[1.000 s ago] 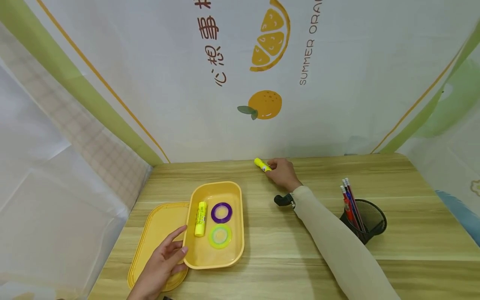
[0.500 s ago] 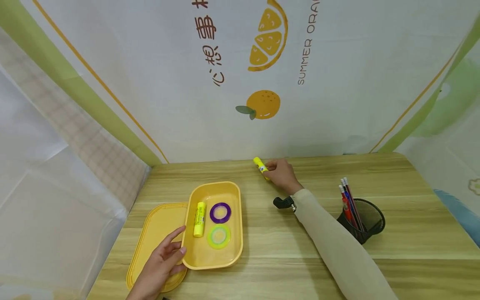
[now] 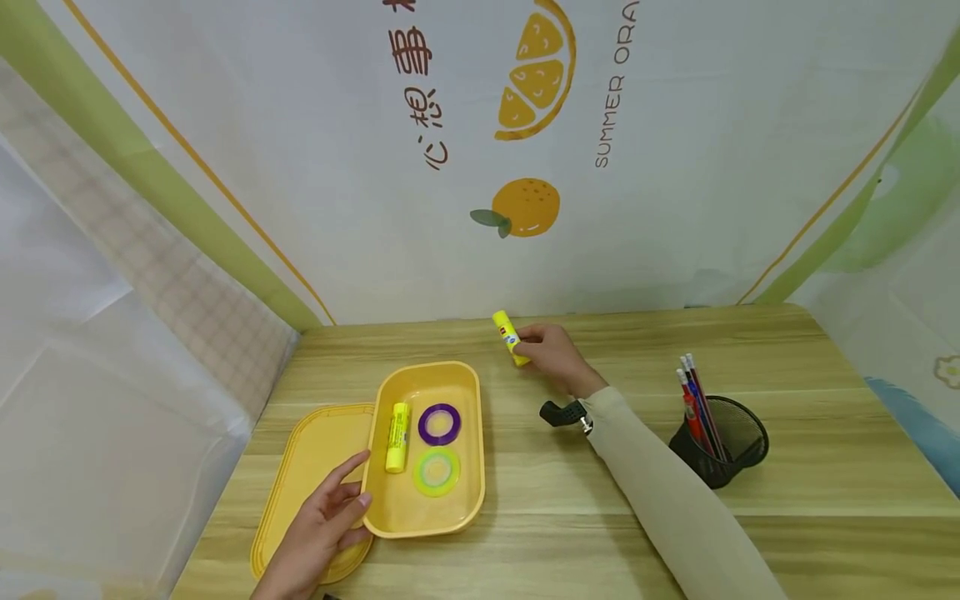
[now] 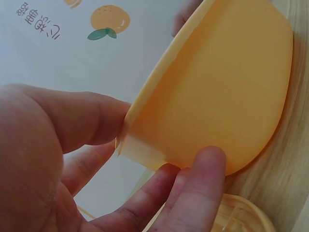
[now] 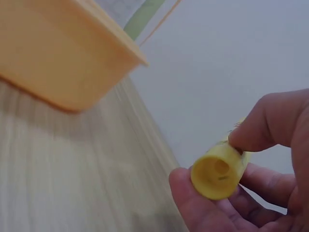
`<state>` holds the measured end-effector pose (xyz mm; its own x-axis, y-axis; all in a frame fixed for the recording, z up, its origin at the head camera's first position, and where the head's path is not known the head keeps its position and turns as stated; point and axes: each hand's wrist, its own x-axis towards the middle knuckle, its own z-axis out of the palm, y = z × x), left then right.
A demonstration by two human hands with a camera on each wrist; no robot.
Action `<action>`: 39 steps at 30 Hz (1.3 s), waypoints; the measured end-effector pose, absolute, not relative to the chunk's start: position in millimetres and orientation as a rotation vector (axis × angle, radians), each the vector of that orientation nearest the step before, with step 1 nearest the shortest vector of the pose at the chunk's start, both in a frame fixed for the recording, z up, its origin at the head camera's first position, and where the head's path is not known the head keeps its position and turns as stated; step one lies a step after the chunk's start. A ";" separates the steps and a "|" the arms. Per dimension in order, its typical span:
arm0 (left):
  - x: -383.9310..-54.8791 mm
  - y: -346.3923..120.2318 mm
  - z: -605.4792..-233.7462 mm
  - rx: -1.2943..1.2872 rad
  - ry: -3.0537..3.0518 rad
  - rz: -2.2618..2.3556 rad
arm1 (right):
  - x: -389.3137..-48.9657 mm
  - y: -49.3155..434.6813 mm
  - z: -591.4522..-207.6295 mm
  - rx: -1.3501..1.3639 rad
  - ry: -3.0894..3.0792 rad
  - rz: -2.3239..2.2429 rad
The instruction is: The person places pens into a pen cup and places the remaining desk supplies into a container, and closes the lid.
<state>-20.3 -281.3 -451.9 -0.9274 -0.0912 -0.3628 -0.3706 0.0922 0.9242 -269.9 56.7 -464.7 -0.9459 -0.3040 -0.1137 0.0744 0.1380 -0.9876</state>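
In the head view my right hand (image 3: 553, 354) pinches a yellow glue stick (image 3: 507, 332) above the back of the table. The right wrist view shows the hollow round end of this glue stick (image 5: 217, 176) between thumb and fingers. My left hand (image 3: 318, 521) holds the left side of a yellow plastic box (image 3: 427, 518). Up close in the left wrist view, the thumb is at the box's rim (image 4: 159, 67) and other fingers touch its outer wall. Inside the box lie a second glue stick (image 3: 397, 437), a purple ring-shaped roll (image 3: 452, 412) and a yellow-green one (image 3: 437, 492).
A yellow lid (image 3: 311, 450) lies flat on the wooden table (image 3: 570, 517), partly beneath the box's left side. To the right stands a black mesh pen cup (image 3: 750, 433) with several pencils (image 3: 697, 408). A printed white cloth (image 3: 660, 208) rises behind the table's back edge.
My right hand has moved slightly left and toward me with the glue stick, which has turned more upright in the head view. The left hand stays on the box.
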 end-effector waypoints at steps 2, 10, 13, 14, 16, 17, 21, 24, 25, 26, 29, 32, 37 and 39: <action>-20.5 -281.6 -452.3 -0.462 2.154 1.928 | -265.5 53.3 -461.3 -0.230 2.089 -1.900; -20.9 -282.3 -452.4 -0.457 2.157 1.926 | -247.3 37.0 -447.7 -0.286 2.076 -1.887; -20.9 -282.3 -452.1 -0.452 2.156 1.929 | -240.1 32.2 -443.4 -0.311 2.069 -1.881; -20.8 -282.3 -452.2 -0.448 2.157 1.929 | -238.1 30.7 -442.4 -0.317 2.061 -1.883; -20.7 -282.1 -452.3 -0.450 2.155 1.933 | -234.0 28.1 -440.4 -0.343 2.042 -1.885; -20.6 -282.2 -452.3 -0.450 2.155 1.932 | -231.7 27.0 -439.2 -0.358 2.034 -1.884; -20.3 -282.6 -451.8 -0.451 2.158 1.927 | -223.2 23.2 -433.5 -0.412 1.991 -1.894; -20.6 -282.5 -451.7 -0.449 2.154 1.927 | -218.0 20.0 -430.7 -0.441 1.975 -1.897; -20.7 -282.4 -451.7 -0.447 2.154 1.928 | -216.9 18.9 -431.0 -0.450 1.973 -1.896; -20.6 -282.1 -451.8 -0.450 2.151 1.932 | -215.4 17.9 -430.6 -0.462 1.969 -1.896; -20.6 -282.3 -451.8 -0.447 2.152 1.929 | -212.3 14.9 -431.9 -0.494 1.961 -1.890; -20.6 -282.3 -451.7 -0.450 2.151 1.929 | -207.6 12.7 -430.2 -0.511 1.952 -1.886; -20.8 -281.7 -451.8 -0.448 2.154 1.927 | -198.8 9.6 -424.1 -0.530 2.006 -1.851; -20.6 -281.6 -451.5 -0.444 2.154 1.927 | -195.0 8.2 -421.2 -0.536 2.027 -1.841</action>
<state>-20.6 -281.6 -451.5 -0.9310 -0.0789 -0.3563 -0.3629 0.0959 0.9269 -195.0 8.2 -421.2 -0.8673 -0.4977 -0.0042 -0.0438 0.0846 -0.9955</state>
